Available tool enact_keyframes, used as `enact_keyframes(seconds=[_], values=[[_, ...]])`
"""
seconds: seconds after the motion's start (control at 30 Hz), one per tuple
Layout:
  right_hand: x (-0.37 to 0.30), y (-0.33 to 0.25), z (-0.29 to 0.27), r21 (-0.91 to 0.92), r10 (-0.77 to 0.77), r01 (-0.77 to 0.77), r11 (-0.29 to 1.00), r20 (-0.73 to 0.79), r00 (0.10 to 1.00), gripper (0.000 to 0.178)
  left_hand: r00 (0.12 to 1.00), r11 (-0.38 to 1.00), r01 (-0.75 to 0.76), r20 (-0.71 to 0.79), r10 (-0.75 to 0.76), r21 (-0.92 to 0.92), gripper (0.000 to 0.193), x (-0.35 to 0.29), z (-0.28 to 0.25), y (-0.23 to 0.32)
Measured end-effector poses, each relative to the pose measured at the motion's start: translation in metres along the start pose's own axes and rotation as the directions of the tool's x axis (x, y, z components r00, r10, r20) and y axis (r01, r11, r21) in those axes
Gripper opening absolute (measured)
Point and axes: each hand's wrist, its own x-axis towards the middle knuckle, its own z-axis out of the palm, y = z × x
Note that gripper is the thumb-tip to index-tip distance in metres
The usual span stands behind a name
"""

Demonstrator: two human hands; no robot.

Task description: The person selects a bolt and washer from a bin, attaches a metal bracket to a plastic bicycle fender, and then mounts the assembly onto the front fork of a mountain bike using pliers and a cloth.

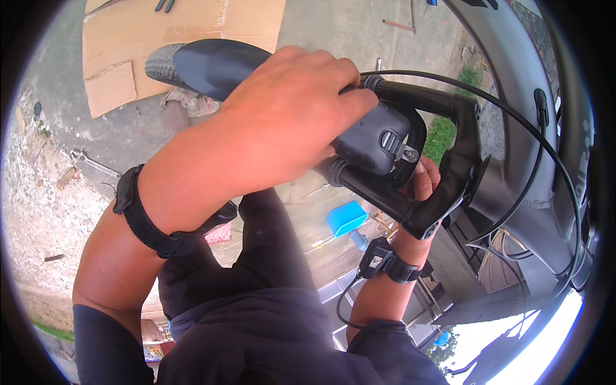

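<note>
Knuckles up, the left hand (305,106) lies closest, its forearm coming in from the left of the fork and wearing a fuzzy black strap (144,228). Its fingers are curled closed on a black housing (366,141): one digit lies nearly straight across the top, while the others bend over the far edge, where their tips go out of sight.

That housing sits between the two legs of the fork (467,141), a smooth, rounded plastic box with a ribbed patch (389,141) and a small metal tab (409,153) with a hole. A curved black bracket (420,131) runs round its right end.

The fork itself is glossy black, tubular in the legs and angular at the crown. Partly behind its lower leg is the right hand (425,179), fingers bent and loosely gathered near the bracket; what they touch, or whether they hold anything, I cannot tell. A boxy black device (376,256) is strapped to that wrist.

Right of the fork stands a matt grey frame (504,186), and a thin black cable (410,73) arcs above the crown. Left of the fork are a smooth, curved black mudguard (221,61) and a knobbly tyre (165,64).

Farther off, beyond the mudguard, flat brown cardboard (186,25) lies on grey concrete (327,29); well left of the fork is a metal wrench (96,165), and below its lower leg a blue plastic bin (346,218).
</note>
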Motion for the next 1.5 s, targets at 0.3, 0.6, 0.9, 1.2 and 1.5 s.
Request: enact_keyframes(seconds=[0.3, 0.6, 0.9, 1.2, 1.5], values=[[-0.002, 0.009, -0.010, 0.321, 0.006, -0.047, 0.946, 0.127, 0.992, 0.025, 0.999, 1.000, 0.027, 0.020, -0.026, -0.016, 0.030, 0.002, 0.002, 0.000], [-0.001, -0.004, -0.003, 0.311, 0.079, -0.115, 0.943, 0.126, 0.989, 0.026, 0.997, 0.997, 0.071, 0.025, -0.070, -0.032, 0.030, 0.002, 0.003, -0.006], [-0.002, -0.013, 0.008, 0.219, -0.037, 0.011, 0.976, 0.117, 0.992, 0.031, 0.992, 0.991, 0.120, 0.037, -0.118, -0.058, 0.031, 0.002, 0.004, -0.007], [0.007, -0.001, 0.009, 0.505, -0.081, -0.061, 0.861, 0.254, 0.964, 0.023, 0.988, 0.986, 0.150, 0.055, -0.146, -0.075, 0.031, 0.004, 0.007, -0.002], [0.001, -0.002, 0.004, 0.588, -0.061, -0.168, 0.791, 0.349, 0.935, 0.022, 0.987, 0.985, 0.138, 0.098, -0.128, -0.099, 0.032, 0.007, 0.003, 0.000]])
